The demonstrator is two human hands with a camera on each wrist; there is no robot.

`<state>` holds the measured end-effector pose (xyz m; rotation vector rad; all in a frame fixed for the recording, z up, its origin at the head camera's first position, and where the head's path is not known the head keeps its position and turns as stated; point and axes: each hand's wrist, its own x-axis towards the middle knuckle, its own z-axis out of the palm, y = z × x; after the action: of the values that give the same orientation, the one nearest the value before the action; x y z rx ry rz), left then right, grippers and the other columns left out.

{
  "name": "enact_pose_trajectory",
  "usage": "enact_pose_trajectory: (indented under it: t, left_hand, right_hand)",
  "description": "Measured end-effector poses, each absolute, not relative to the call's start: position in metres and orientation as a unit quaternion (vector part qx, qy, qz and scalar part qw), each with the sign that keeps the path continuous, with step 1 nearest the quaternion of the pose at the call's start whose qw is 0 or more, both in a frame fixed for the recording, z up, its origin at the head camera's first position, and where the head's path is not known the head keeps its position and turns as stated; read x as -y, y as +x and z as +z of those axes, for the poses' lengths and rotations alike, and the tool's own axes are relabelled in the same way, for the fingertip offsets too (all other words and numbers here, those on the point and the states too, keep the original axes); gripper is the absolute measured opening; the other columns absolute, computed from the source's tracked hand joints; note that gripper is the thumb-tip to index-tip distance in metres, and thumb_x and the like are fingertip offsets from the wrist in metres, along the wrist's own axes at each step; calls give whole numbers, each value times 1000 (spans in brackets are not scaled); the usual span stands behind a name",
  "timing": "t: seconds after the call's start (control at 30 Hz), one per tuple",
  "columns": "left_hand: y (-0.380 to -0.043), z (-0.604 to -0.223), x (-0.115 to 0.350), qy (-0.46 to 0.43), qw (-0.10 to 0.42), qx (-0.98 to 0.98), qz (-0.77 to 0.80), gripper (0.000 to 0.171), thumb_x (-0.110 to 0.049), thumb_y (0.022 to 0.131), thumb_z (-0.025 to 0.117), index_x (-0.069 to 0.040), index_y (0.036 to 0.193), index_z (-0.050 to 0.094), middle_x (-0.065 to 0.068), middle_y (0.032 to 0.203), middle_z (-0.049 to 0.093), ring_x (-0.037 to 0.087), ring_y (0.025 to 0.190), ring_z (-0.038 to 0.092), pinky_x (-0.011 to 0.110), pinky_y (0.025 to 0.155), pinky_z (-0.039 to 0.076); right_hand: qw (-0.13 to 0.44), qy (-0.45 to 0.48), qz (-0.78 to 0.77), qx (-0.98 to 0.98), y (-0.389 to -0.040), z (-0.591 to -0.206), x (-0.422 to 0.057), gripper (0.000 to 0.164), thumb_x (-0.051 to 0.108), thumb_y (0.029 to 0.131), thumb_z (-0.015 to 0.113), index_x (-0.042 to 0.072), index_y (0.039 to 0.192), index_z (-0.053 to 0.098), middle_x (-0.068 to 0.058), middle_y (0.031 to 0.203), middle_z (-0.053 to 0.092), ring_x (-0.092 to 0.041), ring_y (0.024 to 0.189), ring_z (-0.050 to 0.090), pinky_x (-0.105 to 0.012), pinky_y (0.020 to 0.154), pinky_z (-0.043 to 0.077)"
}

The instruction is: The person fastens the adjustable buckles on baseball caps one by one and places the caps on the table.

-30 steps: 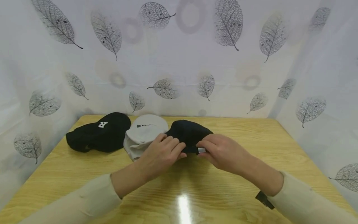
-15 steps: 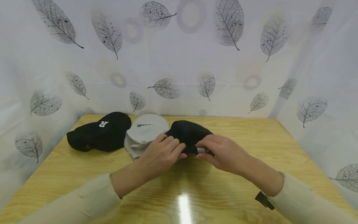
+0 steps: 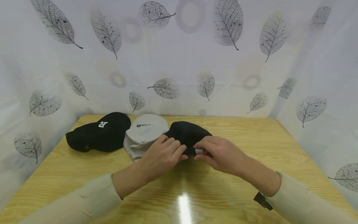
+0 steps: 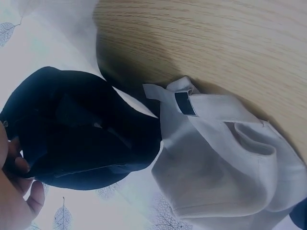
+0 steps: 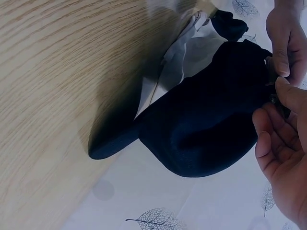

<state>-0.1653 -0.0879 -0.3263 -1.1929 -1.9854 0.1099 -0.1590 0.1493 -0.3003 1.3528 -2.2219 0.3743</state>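
Observation:
A dark navy cap [image 3: 185, 133] is held up between both hands at the middle of the table, with its back strap towards me. My left hand [image 3: 160, 154] grips the band at the left, fingers curled over the edge. At the right end of the strap, my right hand [image 3: 223, 154] pinches near a silvery buckle [image 3: 199, 151]. The right wrist view shows the cap's brim [image 5: 112, 141] pointing away from the hands. The left wrist view looks into its dark hollow inside [image 4: 76, 129]; the strap is partly hidden by fingers.
A light grey cap [image 3: 148, 126] with dark lettering lies right beside the navy one, its strap seen in the left wrist view. Further left is a black cap [image 3: 112, 132] with a white R. Leaf-printed white cloth [image 3: 179, 59] walls off the wooden table [image 3: 251, 133].
My right thumb and fingers have shifted slightly left along the strap at the buckle. The left hand keeps its hold, and the other caps stay where they were.

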Motion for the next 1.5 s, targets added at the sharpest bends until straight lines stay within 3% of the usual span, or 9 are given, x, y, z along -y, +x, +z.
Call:
enact_pose_trajectory:
  t: [0.1,0.17,0.3,0.4,0.6,1.13,1.5]
  left_hand:
    - [-165,-328,87,-473,401,783,42,35,-36,99,40,-9,97,62,-1,77,54,14,66,50,27,64,39]
    - [-166,-328,86,-473,404,782,42,35,-36,99,40,-10,97,62,-1,77,54,14,66,50,27,64,39]
    - [-166,-330,85,-471,409,780,40,35,-36,99,40,-9,97,63,-1,76,54,14,66,50,28,64,39]
    - [-165,-331,84,-468,411,781,38,36,-36,99,39,-9,97,63,-1,76,54,14,65,50,28,64,39]
    - [-165,-332,82,-469,412,781,34,37,-36,100,38,-8,96,63,-1,74,53,14,64,49,27,64,39]
    - [-167,-338,82,-488,397,776,47,36,-38,98,41,-11,96,64,-3,76,55,13,65,48,26,62,34]
    - [-167,-352,80,-516,384,763,67,33,-39,97,41,-15,82,58,-5,68,47,13,60,43,26,58,31]
  right_hand:
    - [255,504,139,814,-159,-301,-149,35,38,90,54,7,97,66,2,87,65,-5,71,58,-16,64,48]
    - [256,505,139,813,-160,-302,-148,36,39,91,53,6,97,66,2,87,65,-5,71,58,-16,65,48]
    - [256,506,137,813,-161,-303,-148,27,28,82,70,6,97,67,1,86,65,-6,72,58,-17,65,49]
    - [255,509,140,810,-161,-304,-147,28,22,76,76,6,97,67,1,86,65,-5,71,57,-17,65,48]
    - [246,512,152,809,-161,-305,-145,27,18,74,76,6,97,67,1,86,65,-4,70,56,-13,63,47]
    - [247,518,107,812,-161,-310,-143,28,15,71,79,7,94,67,1,85,64,-7,75,59,-18,66,50]
    - [241,543,49,803,-161,-325,-144,27,18,70,81,10,91,67,4,81,60,-6,74,55,-16,67,47]
